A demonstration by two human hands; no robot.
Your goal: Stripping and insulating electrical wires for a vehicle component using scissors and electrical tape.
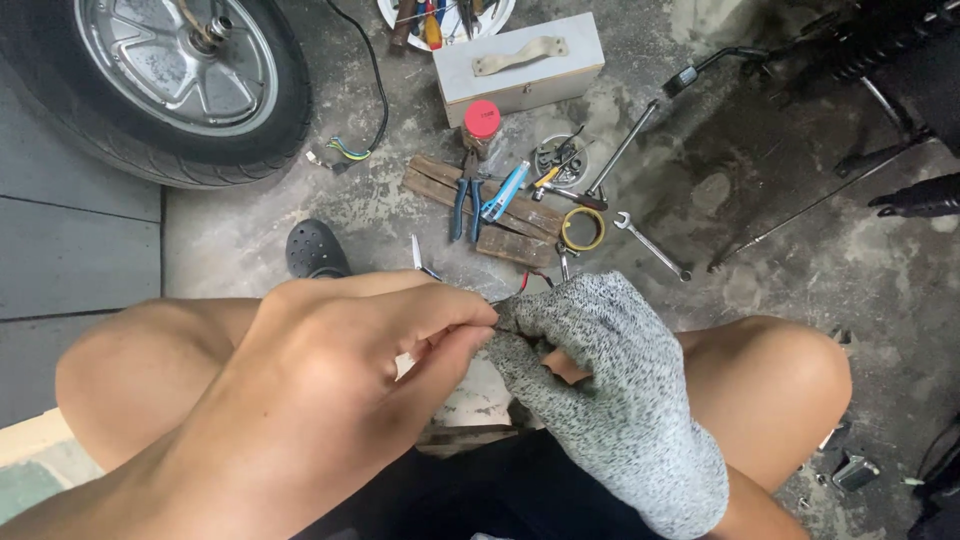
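My bare left hand (pixel 330 370) and my right hand (pixel 610 390), which wears a speckled grey glove, meet above my knees. The fingertips of both pinch a thin wire (pixel 522 283) where they touch; only a short red and black bit shows above the glove, the rest is hidden by the fingers. Just beyond the hands, on the concrete floor, lie blue-handled pliers (pixel 465 200), a blue wire stripper (pixel 503 192) and a yellowish tape roll (pixel 582 229).
A wheel with a grey hub (pixel 170 70) stands top left, a cable (pixel 375 80) trailing from it. A white box with a handle (pixel 520 65), a red-capped jar (pixel 482 125), wooden strips (pixel 430 180), a wrench (pixel 652 245), a black clog (pixel 316 250) and a scooter frame (pixel 880 60) surround me.
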